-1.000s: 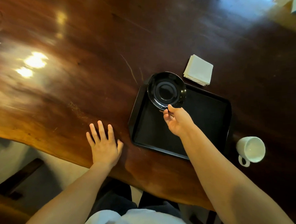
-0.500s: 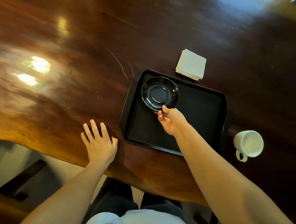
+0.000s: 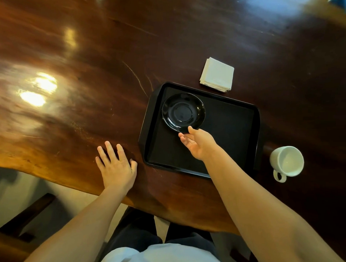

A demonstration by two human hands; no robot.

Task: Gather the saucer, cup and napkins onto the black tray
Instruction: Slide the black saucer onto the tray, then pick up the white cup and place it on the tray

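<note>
The black saucer point(image 3: 183, 112) lies flat in the far left corner of the black tray point(image 3: 229, 129). My right hand point(image 3: 200, 144) hovers over the tray just near of the saucer. Its fingers are loosened and apart, and the thumb tip still touches the saucer's near rim. My left hand point(image 3: 116, 166) rests flat on the table left of the tray, fingers spread, holding nothing. A white cup point(image 3: 287, 161) stands on the table right of the tray, handle toward me. A stack of white napkins point(image 3: 217, 74) lies on the table just beyond the tray's far edge.
The dark polished wooden table point(image 3: 87, 75) stretches far and left, with bright light reflections on it. Its curved near edge runs under my forearms. Below it I see my lap and a dark wooden bench point(image 3: 24, 218) at the lower left.
My right hand has lowered the saucer from above the tray's far edge down into the tray's far left corner and loosened its fingers. My left hand has stayed flat on the table.
</note>
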